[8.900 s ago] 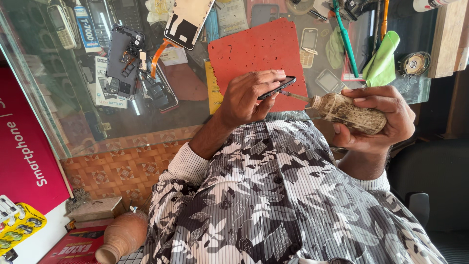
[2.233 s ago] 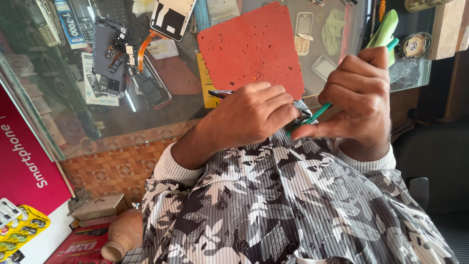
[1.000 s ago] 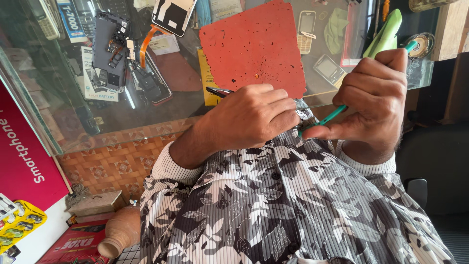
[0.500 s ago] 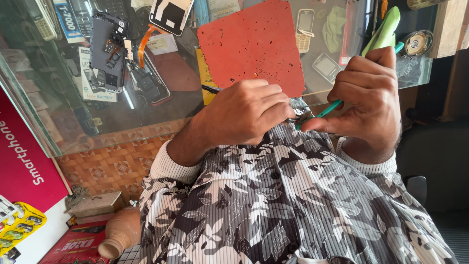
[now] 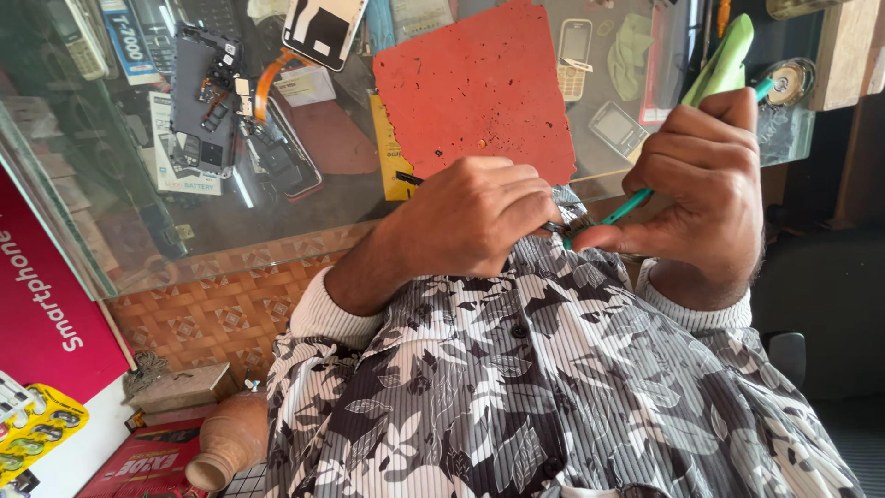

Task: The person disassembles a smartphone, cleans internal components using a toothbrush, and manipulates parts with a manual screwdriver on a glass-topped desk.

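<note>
The fingers of the left hand are curled nearly shut over a small dark object, most of it hidden; only a thin dark end sticks out behind the knuckles, so what it is cannot be told. Just beside them, the fingers of the right hand are pinched closed on a teal-handled tool, whose tip points at the left fingertips close above the patterned shirt, while its far end shows past the knuckles. Beyond both hands lies a red mat on the glass surface. Past the left fingers, farther off, sit an opened phone body with an orange flex cable and a white back cover. Past the right fingers lie a small keypad phone, a second one and a green cloth-like piece. Well apart, near the left elbow, stands a clay pot.
</note>
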